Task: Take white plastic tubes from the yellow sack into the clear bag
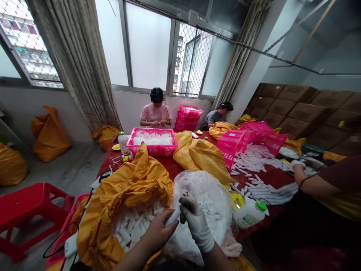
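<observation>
My left hand [159, 231], bare, grips a small white plastic tube [172, 217] near its end. My right hand [196, 226], in a white glove with grey-stained fingertips, pinches the tube's other end. Both hands are over the mouth of a clear plastic bag [203, 192] full of white tubes. To its left, an orange-yellow sack [113, 210] lies open with many more white tubes [132, 226] inside. A white bottle with a green cap [250, 213] lies just right of the clear bag.
A red-covered table [169, 165] holds a pink crate of white items [152, 142], more orange sacks and loose tubes. A co-worker's gloved hands [304, 162] work at the right. Two people sit beyond the table. Cardboard cartons [290, 105] are stacked behind, and a red stool [31, 214] stands left.
</observation>
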Tool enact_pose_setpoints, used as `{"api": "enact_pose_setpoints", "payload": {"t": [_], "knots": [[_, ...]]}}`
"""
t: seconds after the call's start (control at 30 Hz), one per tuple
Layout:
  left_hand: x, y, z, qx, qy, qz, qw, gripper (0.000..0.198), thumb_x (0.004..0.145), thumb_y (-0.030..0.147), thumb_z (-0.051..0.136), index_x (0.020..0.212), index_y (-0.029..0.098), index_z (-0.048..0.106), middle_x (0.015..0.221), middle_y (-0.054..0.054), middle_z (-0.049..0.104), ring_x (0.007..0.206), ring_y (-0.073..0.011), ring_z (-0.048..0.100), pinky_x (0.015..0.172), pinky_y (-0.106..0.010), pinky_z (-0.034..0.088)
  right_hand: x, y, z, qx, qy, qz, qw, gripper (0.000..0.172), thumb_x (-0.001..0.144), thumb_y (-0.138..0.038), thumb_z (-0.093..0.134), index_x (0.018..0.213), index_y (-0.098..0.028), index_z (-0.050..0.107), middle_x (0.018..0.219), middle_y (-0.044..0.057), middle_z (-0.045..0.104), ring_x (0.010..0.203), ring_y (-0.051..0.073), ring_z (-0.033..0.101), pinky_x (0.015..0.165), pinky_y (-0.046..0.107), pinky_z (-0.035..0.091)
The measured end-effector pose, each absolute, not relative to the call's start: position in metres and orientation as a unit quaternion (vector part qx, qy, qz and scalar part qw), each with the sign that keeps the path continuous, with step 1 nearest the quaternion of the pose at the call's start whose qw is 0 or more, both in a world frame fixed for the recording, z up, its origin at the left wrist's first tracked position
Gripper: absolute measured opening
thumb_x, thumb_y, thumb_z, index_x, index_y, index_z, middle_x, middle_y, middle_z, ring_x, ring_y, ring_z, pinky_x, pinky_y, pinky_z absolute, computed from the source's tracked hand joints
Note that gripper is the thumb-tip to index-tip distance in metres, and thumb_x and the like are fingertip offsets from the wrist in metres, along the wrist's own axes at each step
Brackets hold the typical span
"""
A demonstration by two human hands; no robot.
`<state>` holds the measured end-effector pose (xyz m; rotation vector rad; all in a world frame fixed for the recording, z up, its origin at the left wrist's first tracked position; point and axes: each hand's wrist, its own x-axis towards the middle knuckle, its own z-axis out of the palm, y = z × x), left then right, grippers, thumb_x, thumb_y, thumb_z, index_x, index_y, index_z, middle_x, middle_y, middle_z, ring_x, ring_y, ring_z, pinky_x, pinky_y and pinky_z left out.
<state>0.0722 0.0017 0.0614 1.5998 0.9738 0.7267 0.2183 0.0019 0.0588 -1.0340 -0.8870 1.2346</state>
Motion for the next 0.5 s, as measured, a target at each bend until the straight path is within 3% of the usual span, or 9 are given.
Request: {"api": "enact_pose_setpoints", "payload": {"t": [0.13, 0.5], "knots": [[0.075, -0.001, 0.068, 0.712, 0.433, 0.289, 0.471, 0.029, 0.084, 0.039, 0.049, 0.098, 0.019, 0.066, 0.094, -0.006, 0.071, 0.09, -0.0219, 0.062, 0.082, -0.026, 0.045, 0.217, -0.003, 0.05, -0.487, -0.353, 0.496, 0.626, 0.032, 0.065, -0.04, 0.073, 0.089, -0.019, 0.07, 0.064, -0.001, 0.06, 0.044, 0.007, 0.044, 0.044, 0.023, 0.038], [0.087, -0.001, 0.04, 0.649, 0.405, 0.253, 0.592, 0.05, 0.079, 0.058, 0.05, 0.096, 0.015, 0.068, 0.086, -0.004, 0.07, 0.086, -0.0221, 0.06, 0.075, -0.028, 0.048, 0.234, -0.013, 0.03, -0.526, -0.41, 0.444, 0.598, 0.037, 0.07, -0.054, 0.067, 0.092, -0.024, 0.067, 0.073, 0.003, 0.065, 0.059, 0.016, 0.057, 0.048, 0.028, 0.047]]}}
